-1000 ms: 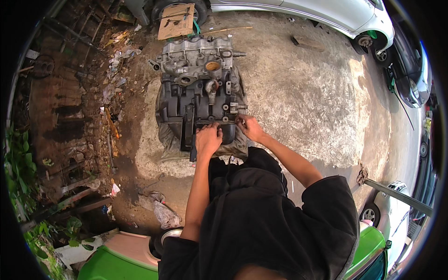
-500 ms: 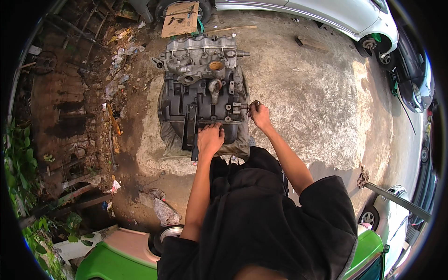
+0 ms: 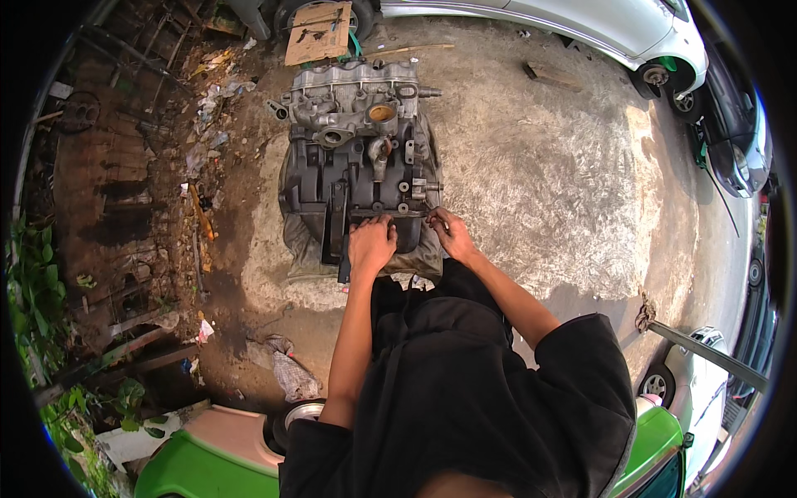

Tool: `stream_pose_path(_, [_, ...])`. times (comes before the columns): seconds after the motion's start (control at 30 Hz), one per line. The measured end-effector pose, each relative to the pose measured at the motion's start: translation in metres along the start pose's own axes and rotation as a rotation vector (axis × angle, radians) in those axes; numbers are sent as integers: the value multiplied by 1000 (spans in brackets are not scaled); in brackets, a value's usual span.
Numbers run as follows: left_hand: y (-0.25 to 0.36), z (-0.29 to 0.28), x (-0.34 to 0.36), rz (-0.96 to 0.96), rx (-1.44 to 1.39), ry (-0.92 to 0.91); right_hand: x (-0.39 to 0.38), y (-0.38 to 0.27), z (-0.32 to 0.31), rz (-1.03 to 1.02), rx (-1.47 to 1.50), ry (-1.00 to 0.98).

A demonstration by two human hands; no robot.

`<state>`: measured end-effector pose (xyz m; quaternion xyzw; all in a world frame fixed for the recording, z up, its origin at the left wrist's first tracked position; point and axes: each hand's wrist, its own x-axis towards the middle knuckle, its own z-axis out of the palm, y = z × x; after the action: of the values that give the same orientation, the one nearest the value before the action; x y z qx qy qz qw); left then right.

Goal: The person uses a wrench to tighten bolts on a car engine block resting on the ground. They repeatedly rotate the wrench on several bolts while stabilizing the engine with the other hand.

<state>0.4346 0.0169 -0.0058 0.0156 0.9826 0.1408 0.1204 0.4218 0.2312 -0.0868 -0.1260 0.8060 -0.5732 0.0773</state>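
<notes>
A car engine [image 3: 311, 178] lies in front of me on a dark cloth [image 3: 300, 260], its silver intake part [image 3: 353, 123] toward the far end. My left hand [image 3: 373, 246] rests on the near, lower part of the engine, fingers stretched out over its edge. Just left of that hand, a long dark bar [image 3: 335, 217] stands against the block. At the engine's near right corner is my right hand [image 3: 451, 234], its fingers curled together close to the edge. Whatever they pinch is too small to make out. A small metal fitting [image 3: 424, 189] sticks out just beyond them.
A cardboard sheet [image 3: 318, 35] with small dark parts lies beyond the engine, by a tyre. A wooden block [image 3: 554, 76] sits at the far right, near a silver car [image 3: 581, 18]. Litter [image 3: 217, 104] runs along the left. Behind me is a green car body [image 3: 207, 458].
My right hand has moved down and left, from beside the metal fitting to the engine's near right corner. The left hand stays in nearly the same place on the engine.
</notes>
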Motion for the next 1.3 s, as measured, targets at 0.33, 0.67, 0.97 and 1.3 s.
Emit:
stream_pose_path(0.33, [2, -2, -1, -6, 6, -2, -2, -4, 7, -75, -102, -19])
stream_pose_path(0.67, [1, -1, -1, -13, -3, 6, 8, -18, 13, -57, -118, 16])
stream_pose_path(0.97, [-2, 4, -2, 1, 25, 63, 47, -12, 4, 22, -212, 26])
stream_pose_path(1.3, [-1, 5, -2, -12, 14, 68, 42, -7, 12, 138, -83, 156])
